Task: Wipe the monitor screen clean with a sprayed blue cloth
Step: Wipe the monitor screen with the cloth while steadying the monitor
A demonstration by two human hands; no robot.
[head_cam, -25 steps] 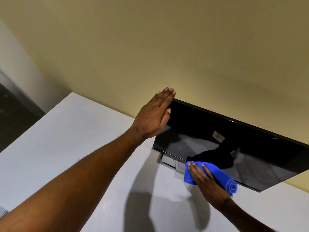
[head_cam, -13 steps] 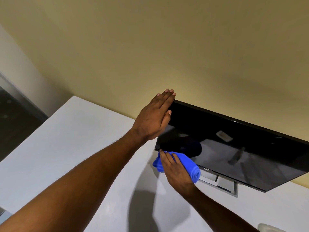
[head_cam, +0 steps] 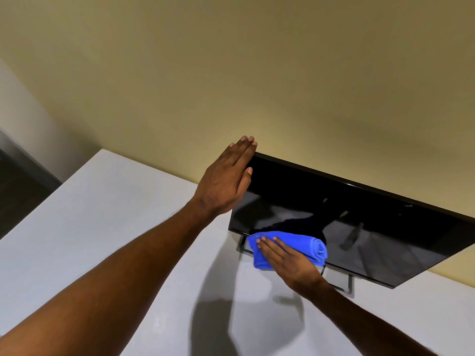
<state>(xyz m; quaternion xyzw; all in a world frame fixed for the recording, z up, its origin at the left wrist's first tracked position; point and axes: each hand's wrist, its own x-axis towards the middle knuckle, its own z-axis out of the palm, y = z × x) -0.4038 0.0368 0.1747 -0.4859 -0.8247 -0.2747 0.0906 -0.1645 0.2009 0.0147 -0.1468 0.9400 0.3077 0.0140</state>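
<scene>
A black monitor (head_cam: 359,222) stands on a white table (head_cam: 90,227) against a yellow wall, its dark screen reflecting the room. My left hand (head_cam: 223,181) lies flat with straight fingers against the monitor's upper left corner and left edge. A folded blue cloth (head_cam: 288,246) sits against the screen's bottom edge near the left corner. My right hand (head_cam: 288,263) presses it there with straight fingers laid over it. The cloth and hand hide part of the lower bezel.
The monitor's grey stand (head_cam: 339,278) shows under the screen to the right of my right hand. The table's left edge drops to a dark floor (head_cam: 18,191). The yellow wall (head_cam: 257,73) rises right behind the monitor.
My right hand slid the blue cloth left along the screen's bottom edge to the left corner, then back a little to the right. My left hand stayed on the upper left corner.
</scene>
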